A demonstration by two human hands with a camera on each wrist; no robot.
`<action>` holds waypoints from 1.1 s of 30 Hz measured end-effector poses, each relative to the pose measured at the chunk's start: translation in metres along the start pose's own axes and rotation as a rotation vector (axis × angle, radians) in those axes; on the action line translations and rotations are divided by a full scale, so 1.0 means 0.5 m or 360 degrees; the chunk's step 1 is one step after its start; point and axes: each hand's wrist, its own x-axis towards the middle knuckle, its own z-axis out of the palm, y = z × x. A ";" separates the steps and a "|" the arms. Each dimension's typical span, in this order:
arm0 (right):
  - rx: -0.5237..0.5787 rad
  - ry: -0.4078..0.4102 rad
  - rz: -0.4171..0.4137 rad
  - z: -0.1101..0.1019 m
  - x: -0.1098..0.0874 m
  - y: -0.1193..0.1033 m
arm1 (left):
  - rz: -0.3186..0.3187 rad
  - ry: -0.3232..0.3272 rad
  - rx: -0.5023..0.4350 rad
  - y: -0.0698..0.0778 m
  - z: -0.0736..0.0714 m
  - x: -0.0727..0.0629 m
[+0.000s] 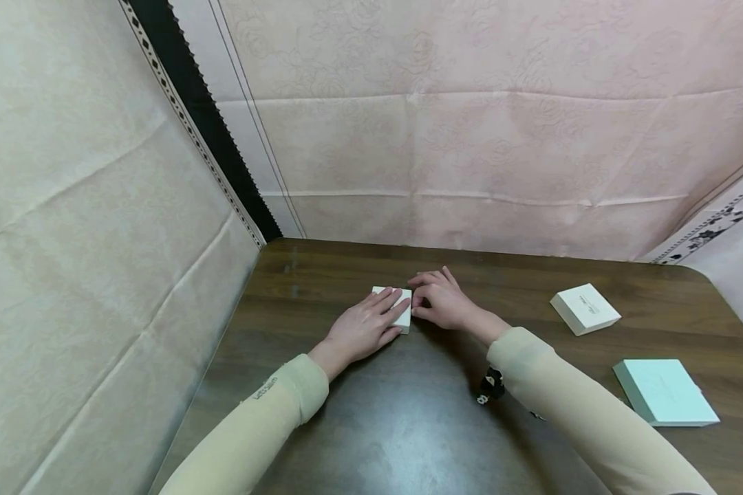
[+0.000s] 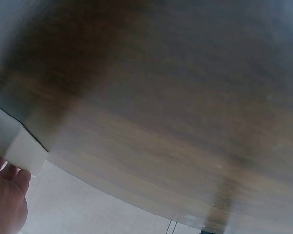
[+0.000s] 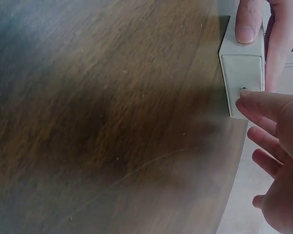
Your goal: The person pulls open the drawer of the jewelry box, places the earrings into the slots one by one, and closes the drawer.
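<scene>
A small white box [image 1: 404,319] lies near the far part of the table. My left hand [image 1: 364,324] holds it, fingers laid across its top and thumb against its near side. In the right wrist view, the left thumb [image 3: 246,30] presses on the box [image 3: 241,68], whose framed end face points toward the right hand. My right hand [image 1: 444,300] is at this end; its thumb and index fingertip pinch at a small dark tab [image 3: 244,88] on the face. Its other fingers stay apart from the box. The left wrist view shows the box [image 2: 25,148] under the left fingertips.
Another white box [image 1: 587,309] with small print lies on the right of the wooden table [image 1: 402,419]. Nearer on that side is a mint-green box [image 1: 667,393]. A black item with white flowers [image 1: 492,385] hangs by the right sleeve. Pale cloth [image 1: 470,151] rises behind the table.
</scene>
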 end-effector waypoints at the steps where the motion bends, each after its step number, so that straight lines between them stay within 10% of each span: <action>1: 0.0004 0.0000 -0.0002 0.001 0.001 0.000 | -0.0001 -0.0001 0.0000 0.000 0.000 0.000; 33: -0.0026 -0.0019 0.0029 -0.063 -0.106 0.030 | -0.0025 -0.0025 -0.0021 0.005 -0.006 0.001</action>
